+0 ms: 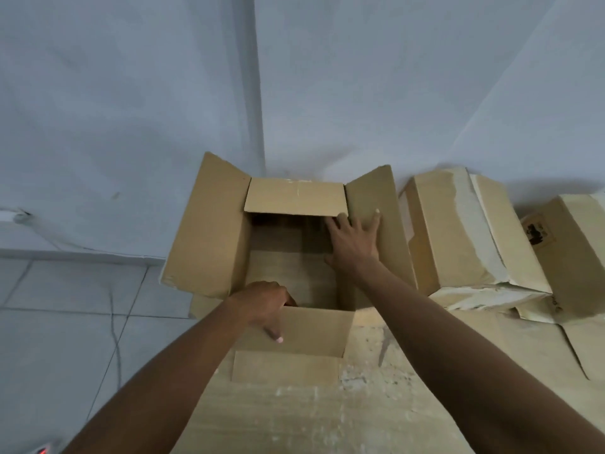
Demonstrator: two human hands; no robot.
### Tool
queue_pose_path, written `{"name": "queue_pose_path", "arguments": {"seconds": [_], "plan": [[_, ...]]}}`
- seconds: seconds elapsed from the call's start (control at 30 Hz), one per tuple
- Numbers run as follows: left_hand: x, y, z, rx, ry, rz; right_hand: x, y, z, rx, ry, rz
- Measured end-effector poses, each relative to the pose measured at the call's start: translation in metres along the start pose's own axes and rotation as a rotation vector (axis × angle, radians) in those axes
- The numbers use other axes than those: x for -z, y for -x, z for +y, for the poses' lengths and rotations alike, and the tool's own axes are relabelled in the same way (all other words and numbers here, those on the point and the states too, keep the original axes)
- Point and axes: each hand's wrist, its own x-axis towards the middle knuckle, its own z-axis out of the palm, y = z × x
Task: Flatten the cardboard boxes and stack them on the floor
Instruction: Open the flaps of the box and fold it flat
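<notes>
Nearest me lies a flattened cardboard sheet (327,417) on the tiled floor (65,306). At its far left end, against the wall, stands the open cardboard box (209,231), all four flaps up or out; inside I see only its own brown bottom. My left hand (262,303) grips the near flap (314,332), fingers hooked over its edge. My right hand (352,244) lies flat and spread on the right flap (379,191). To the right stand two taped boxes (474,237); the farther box (579,231) carries a dark print I cannot read.
</notes>
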Motion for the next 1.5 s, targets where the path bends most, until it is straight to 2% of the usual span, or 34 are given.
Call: {"name": "queue_pose_path", "arguments": {"seconds": [0.1,0.2,0.33,0.47,0.53,0.57,0.6,0.67,0.7,0.73,0.77,0.83,0.9,0.97,1.03,1.1,1.23,1.4,1.5], "plan": [[0.0,0.005,0.0,-0.002,0.021,-0.015,-0.001,-0.019,-0.003,-0.038,-0.148,0.129],[0.002,0.008,0.003,-0.042,0.018,-0.051,0.005,-0.044,0.003,-0.042,-0.193,0.184],[0.006,0.013,0.003,-0.07,0.051,-0.124,0.014,-0.074,0.021,-0.073,-0.156,0.104],[0.022,0.028,0.013,0.026,0.128,-0.4,0.008,-0.089,0.038,-0.098,-0.107,-0.012],[0.04,0.037,0.01,0.07,0.132,-0.439,0.004,-0.088,0.04,-0.093,-0.107,-0.02],[0.051,0.04,0.005,0.074,0.145,-0.347,0.003,-0.088,0.04,-0.089,-0.109,-0.015],[0.063,0.044,-0.001,0.085,0.185,-0.174,0.002,-0.087,0.04,-0.086,-0.112,-0.006],[0.082,0.047,-0.021,0.167,0.089,0.372,0.004,-0.086,0.04,-0.093,-0.117,0.004],[0.091,0.047,-0.032,0.25,-0.041,0.625,0.006,-0.084,0.04,-0.104,-0.12,0.001],[0.095,0.045,-0.046,0.35,-0.122,0.802,0.009,-0.082,0.04,-0.117,-0.126,-0.004],[0.098,0.043,-0.058,0.466,-0.1,0.892,0.011,-0.08,0.04,-0.131,-0.135,-0.005],[0.101,0.041,-0.078,0.657,0.125,0.85,0.014,-0.073,0.042,-0.177,-0.133,0.005],[0.097,0.04,-0.089,0.705,0.246,0.772,0.017,-0.064,0.047,-0.265,-0.109,0.014],[0.094,0.042,-0.093,0.653,0.182,0.819,0.02,-0.053,0.052,-0.386,-0.171,0.021],[0.097,0.043,-0.093,0.61,0.137,0.872,0.023,-0.042,0.055,-0.518,-0.358,0.022],[0.103,0.044,-0.09,0.624,0.123,0.847,0.028,-0.032,0.058,-0.608,-0.534,0.028],[0.104,0.048,-0.086,0.627,0.106,0.814,0.047,-0.025,0.068,-0.665,-0.734,0.078],[0.108,0.057,-0.074,0.558,0.019,0.804,0.073,-0.034,0.061,-0.657,-0.743,0.085],[0.11,0.068,-0.07,0.5,-0.036,0.792,0.077,-0.036,0.059,-0.726,-1.011,0.113]]}}
